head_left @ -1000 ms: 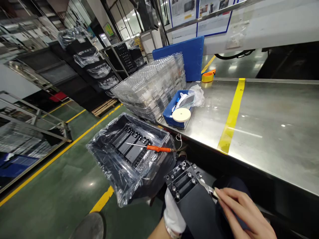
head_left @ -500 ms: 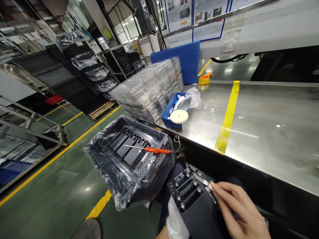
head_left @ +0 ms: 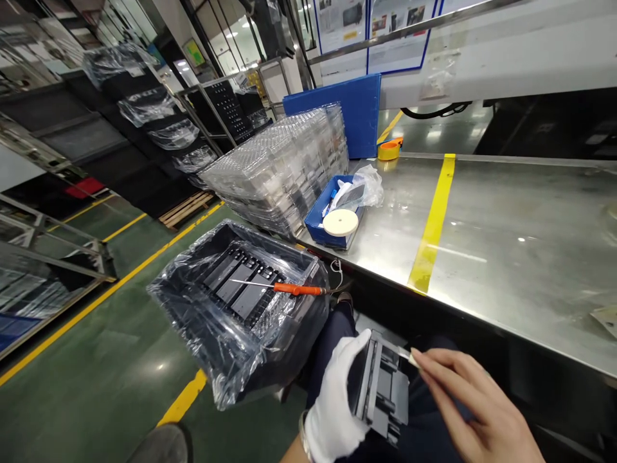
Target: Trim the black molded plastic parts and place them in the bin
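My left hand, in a white glove, is closed around a black plastic part held over my lap, turned so its edge faces up. My bare right hand pinches a small metal blade whose tip touches the part's upper right corner. To the left, a black bin lined with clear plastic holds more black parts. An orange-handled screwdriver lies across the bin's top.
A steel table with a yellow stripe runs along the right. On it stand stacked clear trays, a blue box with a white disc, and an orange tape roll. Green floor and racks lie left.
My left hand has turned the black part from lying face up to standing on edge, and the glove has come into full view. The blade stays at the part's upper corner.
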`<state>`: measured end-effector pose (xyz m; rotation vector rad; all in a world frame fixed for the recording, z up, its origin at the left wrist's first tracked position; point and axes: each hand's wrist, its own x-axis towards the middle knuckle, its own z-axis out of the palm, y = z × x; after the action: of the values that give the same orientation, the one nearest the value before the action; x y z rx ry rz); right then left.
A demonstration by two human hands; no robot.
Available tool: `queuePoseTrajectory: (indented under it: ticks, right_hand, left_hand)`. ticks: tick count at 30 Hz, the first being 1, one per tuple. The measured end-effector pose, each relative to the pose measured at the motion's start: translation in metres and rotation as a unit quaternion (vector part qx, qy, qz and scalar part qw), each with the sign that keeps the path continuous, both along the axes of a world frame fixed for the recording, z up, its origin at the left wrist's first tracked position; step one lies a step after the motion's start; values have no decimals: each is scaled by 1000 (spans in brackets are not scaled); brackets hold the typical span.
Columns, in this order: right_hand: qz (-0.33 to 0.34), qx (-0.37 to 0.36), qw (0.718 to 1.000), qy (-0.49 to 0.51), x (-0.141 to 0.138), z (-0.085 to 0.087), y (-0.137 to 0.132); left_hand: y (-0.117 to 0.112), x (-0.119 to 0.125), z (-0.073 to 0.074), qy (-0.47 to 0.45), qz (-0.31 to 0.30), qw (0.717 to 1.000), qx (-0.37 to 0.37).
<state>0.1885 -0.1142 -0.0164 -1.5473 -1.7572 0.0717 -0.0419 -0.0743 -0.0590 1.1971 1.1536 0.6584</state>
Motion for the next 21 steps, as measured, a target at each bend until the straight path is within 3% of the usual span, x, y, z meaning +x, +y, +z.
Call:
queuePoseTrajectory:
  ticks: [2, 3, 5, 8, 10, 13, 15, 18, 21]
  right_hand:
    - [-13, 5, 1000, -7, 0, 4, 1]
    - [0, 5, 1000, -3, 0, 6, 2]
    - [36, 5, 999, 8, 1, 7, 1]
    - [4, -10, 999, 35, 7, -2, 0]
    - [-21, -90, 988, 121, 14, -12, 0]
    - [26, -284, 914, 287, 19, -21, 1]
    - [60, -355, 872, 332, 15, -20, 2]
    - [80, -381, 854, 346, 5, -13, 4]
    - [94, -401, 839, 355, -2, -7, 7]
  left_hand:
    - [0, -4, 13, 111, -49, 977, 173]
    - [1, -5, 18, 136, -73, 963, 220]
    - [5, -8, 24, 129, -99, 956, 244]
    - [11, -11, 21, 118, -115, 955, 248]
    - [14, -12, 17, 97, -125, 962, 222]
    - [18, -9, 22, 40, -161, 974, 152]
    - [22, -5, 31, 22, -185, 977, 107]
    - [28, 2, 41, 2, -211, 975, 69]
    - [31, 5, 41, -55, -234, 967, 90]
